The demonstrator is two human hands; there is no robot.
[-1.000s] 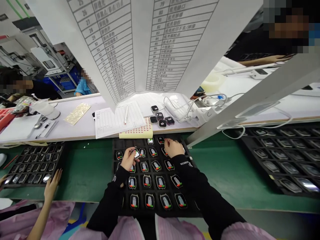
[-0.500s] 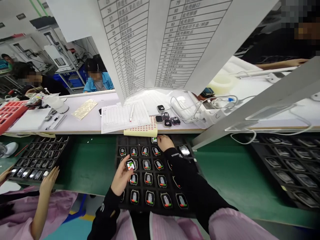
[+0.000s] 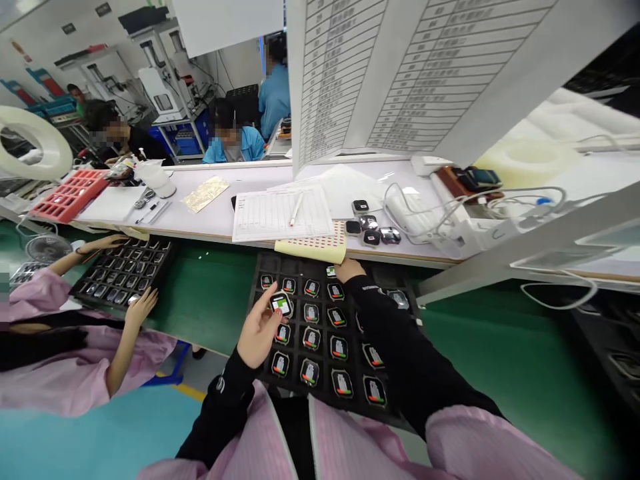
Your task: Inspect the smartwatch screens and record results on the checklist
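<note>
My left hand [image 3: 260, 331] grips a square smartwatch case [image 3: 281, 305] between thumb and fingers, its lit screen showing white and green blocks. It is held over the left part of a black compartment tray [image 3: 295, 265]. At the tray's far edge, my right hand [image 3: 350, 269] has its fingers closed at the side of another lit smartwatch [image 3: 331, 271]. The shelf edge and a yellow sheet [image 3: 320, 252] partly cover that spot. Several watches with orange and green bars on dark screens fill the compartments, such as one watch [image 3: 310, 371] in the near row.
Above the tray runs a white shelf [image 3: 200, 227] with a printed form [image 3: 280, 212], a pen [image 3: 297, 209], several loose watches [image 3: 369, 223] and white cables. A slanted metal post [image 3: 480, 267] stands right. At left, a co-worker's hand [image 3: 143, 305] touches another watch tray [image 3: 125, 267].
My view has turned left, so the scene sits further right. Both hands keep their watches in much the same places over the tray. The co-worker's far hand has moved to their tray's back edge.
</note>
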